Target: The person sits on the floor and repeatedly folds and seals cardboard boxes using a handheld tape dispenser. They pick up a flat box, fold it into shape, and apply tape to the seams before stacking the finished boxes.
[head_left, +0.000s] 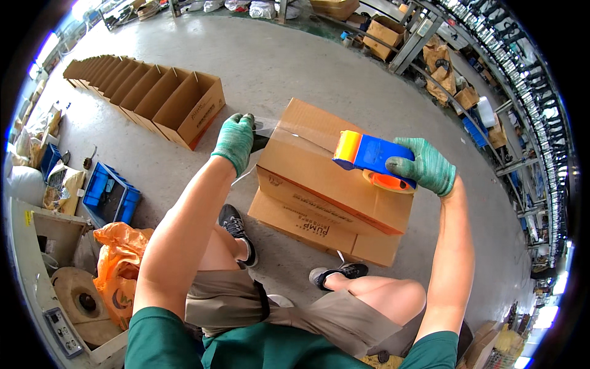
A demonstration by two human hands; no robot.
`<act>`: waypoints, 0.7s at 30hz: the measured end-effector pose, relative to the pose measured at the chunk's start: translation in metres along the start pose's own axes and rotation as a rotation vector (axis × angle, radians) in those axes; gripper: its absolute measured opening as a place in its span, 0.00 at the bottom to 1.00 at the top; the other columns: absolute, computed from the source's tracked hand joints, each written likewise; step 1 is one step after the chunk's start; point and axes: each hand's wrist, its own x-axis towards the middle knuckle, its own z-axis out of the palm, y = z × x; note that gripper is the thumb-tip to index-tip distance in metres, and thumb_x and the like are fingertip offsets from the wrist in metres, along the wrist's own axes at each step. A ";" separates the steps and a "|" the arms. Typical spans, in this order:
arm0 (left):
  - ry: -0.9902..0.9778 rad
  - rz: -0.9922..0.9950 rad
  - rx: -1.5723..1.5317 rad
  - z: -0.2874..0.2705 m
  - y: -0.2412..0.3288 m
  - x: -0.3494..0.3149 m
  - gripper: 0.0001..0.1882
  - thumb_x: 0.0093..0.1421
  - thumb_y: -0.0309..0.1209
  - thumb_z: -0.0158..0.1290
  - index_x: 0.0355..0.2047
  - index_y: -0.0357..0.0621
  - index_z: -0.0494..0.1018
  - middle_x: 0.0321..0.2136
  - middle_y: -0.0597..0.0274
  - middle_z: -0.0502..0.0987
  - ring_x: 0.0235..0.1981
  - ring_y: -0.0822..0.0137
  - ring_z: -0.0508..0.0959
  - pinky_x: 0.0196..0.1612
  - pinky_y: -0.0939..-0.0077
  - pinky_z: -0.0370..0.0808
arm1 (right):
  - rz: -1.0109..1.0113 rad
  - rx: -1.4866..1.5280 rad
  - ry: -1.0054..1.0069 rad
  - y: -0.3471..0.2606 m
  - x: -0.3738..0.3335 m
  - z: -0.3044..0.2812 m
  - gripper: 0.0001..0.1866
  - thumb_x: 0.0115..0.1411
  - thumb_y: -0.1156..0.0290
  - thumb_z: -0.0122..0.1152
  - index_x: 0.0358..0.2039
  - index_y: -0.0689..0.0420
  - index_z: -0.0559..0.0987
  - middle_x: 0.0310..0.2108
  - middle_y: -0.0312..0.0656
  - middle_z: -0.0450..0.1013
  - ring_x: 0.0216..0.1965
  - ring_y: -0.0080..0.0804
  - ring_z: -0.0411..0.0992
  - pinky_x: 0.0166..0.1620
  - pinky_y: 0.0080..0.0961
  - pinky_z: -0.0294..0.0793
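Note:
A brown cardboard carton [332, 178] lies on the floor in front of me, its printed side facing me and a seam running across its top. My right hand [427, 165], in a green knit glove, grips a blue and orange tape dispenser [375, 154] over the carton's right part. An orange-rimmed roll shows below its body. At the carton's left edge my left hand [235, 141], gloved alike, has its fingers closed. From its fingertips a clear strip, apparently packing tape [265, 124], reaches to the carton. A dark piece beside the fingers is unclear.
A long row of open-topped cartons [147, 95] stands at the far left. Nearer are a blue crate [110, 195], an orange plastic bag [121, 264] and a pale cabinet [34, 277] with sockets. Metal racks [418, 40] line the right side. My feet flank the carton's near side.

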 end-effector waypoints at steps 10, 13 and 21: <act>0.008 0.069 0.062 0.008 0.002 -0.005 0.14 0.74 0.35 0.42 0.45 0.35 0.70 0.36 0.55 0.76 0.31 0.64 0.80 0.36 0.69 0.83 | 0.072 -0.004 0.013 -0.005 -0.004 0.002 0.33 0.52 0.37 0.70 0.37 0.59 0.83 0.24 0.36 0.77 0.26 0.21 0.73 0.31 0.22 0.74; -0.053 0.050 0.332 -0.001 -0.017 0.012 0.16 0.73 0.37 0.43 0.46 0.36 0.72 0.36 0.55 0.77 0.35 0.67 0.79 0.38 0.70 0.81 | 0.055 -0.039 0.030 -0.007 -0.001 0.004 0.33 0.52 0.38 0.69 0.37 0.60 0.83 0.24 0.36 0.76 0.26 0.22 0.73 0.31 0.24 0.75; -0.144 -0.005 0.747 0.005 -0.007 0.007 0.24 0.72 0.40 0.47 0.64 0.45 0.62 0.55 0.56 0.72 0.51 0.67 0.73 0.58 0.71 0.70 | 0.024 -0.124 0.096 0.001 -0.002 0.006 0.36 0.53 0.37 0.68 0.41 0.62 0.81 0.28 0.39 0.77 0.30 0.23 0.73 0.33 0.26 0.74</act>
